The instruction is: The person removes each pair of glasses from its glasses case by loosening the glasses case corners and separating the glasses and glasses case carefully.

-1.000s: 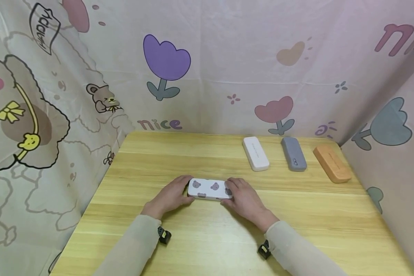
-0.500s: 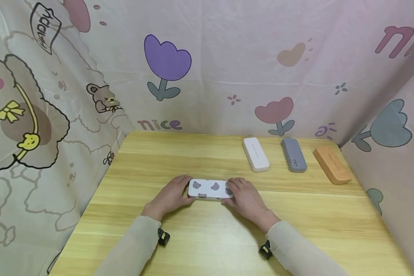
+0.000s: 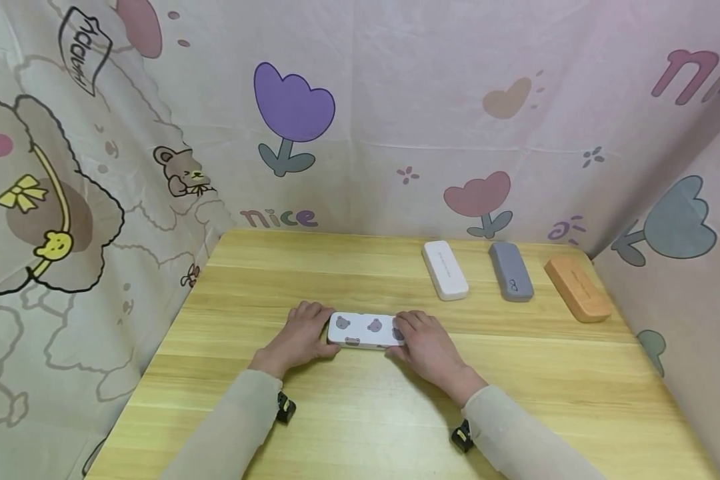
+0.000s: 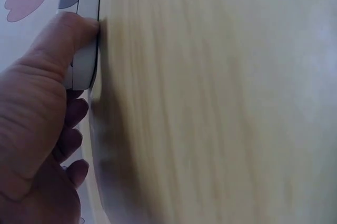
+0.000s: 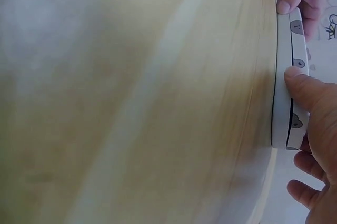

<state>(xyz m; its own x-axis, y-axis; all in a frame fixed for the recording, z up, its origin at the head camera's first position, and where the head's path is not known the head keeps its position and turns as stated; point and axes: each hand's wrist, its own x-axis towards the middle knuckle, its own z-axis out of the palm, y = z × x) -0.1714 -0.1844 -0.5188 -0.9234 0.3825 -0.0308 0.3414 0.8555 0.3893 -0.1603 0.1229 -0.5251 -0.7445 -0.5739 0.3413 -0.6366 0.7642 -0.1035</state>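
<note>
A white glasses case (image 3: 360, 329) printed with brown bear heads lies flat and closed on the wooden table, its long side facing me. At its left end my left hand (image 3: 300, 335) grips it, thumb on the front side and fingers behind. My right hand (image 3: 427, 347) holds the right end, its fingers laid over the top corner and far edge. In the left wrist view the left thumb (image 4: 63, 40) presses the side of the case, close to the seam between lid and base. The right thumb (image 5: 305, 88) rests across the same seam in the right wrist view.
Three more glasses cases lie at the back right of the table (image 3: 360, 413): a white one (image 3: 445, 270), a grey one (image 3: 511, 270) and an orange-brown one (image 3: 577, 289). Patterned cloth (image 3: 372, 80) hangs behind the table and along both sides.
The left hand's fingers have shifted slightly at the case's left end, with the knuckles more bunched. The right hand and the case have stayed in place.
</note>
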